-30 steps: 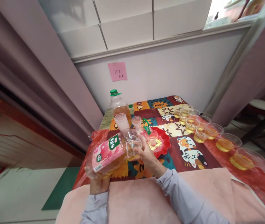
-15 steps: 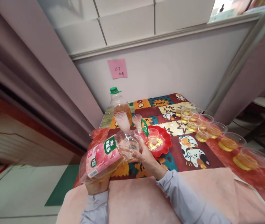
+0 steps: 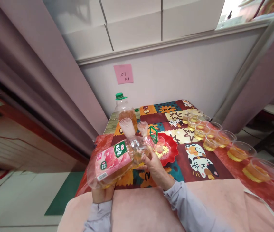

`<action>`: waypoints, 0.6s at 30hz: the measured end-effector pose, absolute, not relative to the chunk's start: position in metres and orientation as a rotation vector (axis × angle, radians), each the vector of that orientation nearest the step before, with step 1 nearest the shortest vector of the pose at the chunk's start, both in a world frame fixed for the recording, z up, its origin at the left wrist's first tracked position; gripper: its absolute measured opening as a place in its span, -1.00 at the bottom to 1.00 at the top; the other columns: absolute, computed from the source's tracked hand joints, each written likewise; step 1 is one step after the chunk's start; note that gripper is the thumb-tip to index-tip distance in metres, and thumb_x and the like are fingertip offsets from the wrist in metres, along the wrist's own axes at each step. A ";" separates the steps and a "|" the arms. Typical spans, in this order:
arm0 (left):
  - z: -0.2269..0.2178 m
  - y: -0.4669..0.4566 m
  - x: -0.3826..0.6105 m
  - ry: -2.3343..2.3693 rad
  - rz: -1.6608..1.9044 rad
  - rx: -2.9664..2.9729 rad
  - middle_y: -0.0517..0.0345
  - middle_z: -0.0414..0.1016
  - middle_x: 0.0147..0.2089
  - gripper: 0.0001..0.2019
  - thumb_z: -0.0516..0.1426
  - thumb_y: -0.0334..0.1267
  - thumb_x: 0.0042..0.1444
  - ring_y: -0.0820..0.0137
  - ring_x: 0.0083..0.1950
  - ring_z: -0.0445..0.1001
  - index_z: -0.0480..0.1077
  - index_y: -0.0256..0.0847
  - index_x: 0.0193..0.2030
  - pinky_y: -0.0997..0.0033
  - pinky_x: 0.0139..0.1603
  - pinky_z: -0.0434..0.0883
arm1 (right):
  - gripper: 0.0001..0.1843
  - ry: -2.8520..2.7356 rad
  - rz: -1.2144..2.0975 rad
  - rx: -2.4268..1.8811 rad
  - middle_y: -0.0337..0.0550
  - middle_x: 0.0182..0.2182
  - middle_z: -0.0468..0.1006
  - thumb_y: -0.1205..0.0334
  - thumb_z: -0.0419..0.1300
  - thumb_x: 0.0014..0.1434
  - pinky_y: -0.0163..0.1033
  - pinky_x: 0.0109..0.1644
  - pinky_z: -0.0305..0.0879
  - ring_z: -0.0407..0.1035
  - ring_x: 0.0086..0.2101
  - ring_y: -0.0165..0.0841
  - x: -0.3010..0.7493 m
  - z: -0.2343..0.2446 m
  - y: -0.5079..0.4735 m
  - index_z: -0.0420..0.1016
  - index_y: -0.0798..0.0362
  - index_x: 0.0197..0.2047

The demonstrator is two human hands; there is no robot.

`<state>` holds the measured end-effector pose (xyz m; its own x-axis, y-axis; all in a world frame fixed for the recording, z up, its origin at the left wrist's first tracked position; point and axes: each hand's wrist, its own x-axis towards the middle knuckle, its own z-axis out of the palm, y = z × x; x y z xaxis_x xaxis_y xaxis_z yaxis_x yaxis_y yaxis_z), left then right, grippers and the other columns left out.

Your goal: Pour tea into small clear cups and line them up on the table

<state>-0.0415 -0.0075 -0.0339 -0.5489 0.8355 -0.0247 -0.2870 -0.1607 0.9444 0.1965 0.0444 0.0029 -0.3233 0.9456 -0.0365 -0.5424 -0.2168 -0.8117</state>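
Observation:
A large clear juice bottle (image 3: 114, 161) with a pink and green label lies tilted nearly on its side, its mouth towards the right. My right hand (image 3: 153, 164) is closed around its neck end. Beneath its base, my left hand (image 3: 103, 193) bears it from below; most of those fingers are hidden. A small clear plastic cup (image 3: 159, 145) stands on the red scalloped plate (image 3: 174, 153) near the bottle's mouth. The green handle (image 3: 153, 134) of the bottle sticks up beside that cup. Whether liquid is flowing cannot be made out.
Behind stand a second juice bottle (image 3: 127, 113) with a green cap, a stack of plastic cups (image 3: 127, 128) and another cup stack (image 3: 142, 128). Several cups of yellow drink (image 3: 239, 151) line the table's right side. A pink cloth (image 3: 139, 209) covers the near edge.
The bottle and both hands have shifted slightly right in view, and the bottle's mouth sits closer to the cup on the plate. The whole view has moved a little too.

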 end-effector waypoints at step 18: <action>-0.024 -0.004 -0.031 1.215 1.833 0.477 0.16 0.69 0.11 -0.45 0.27 0.23 0.12 0.11 -0.06 0.68 0.52 0.16 0.23 -0.04 0.05 0.66 | 0.02 -0.830 1.772 -0.646 -0.05 0.14 0.59 -0.25 0.52 0.00 -0.13 -0.21 0.65 0.59 -0.02 -0.11 0.198 0.000 0.046 0.27 -0.14 0.42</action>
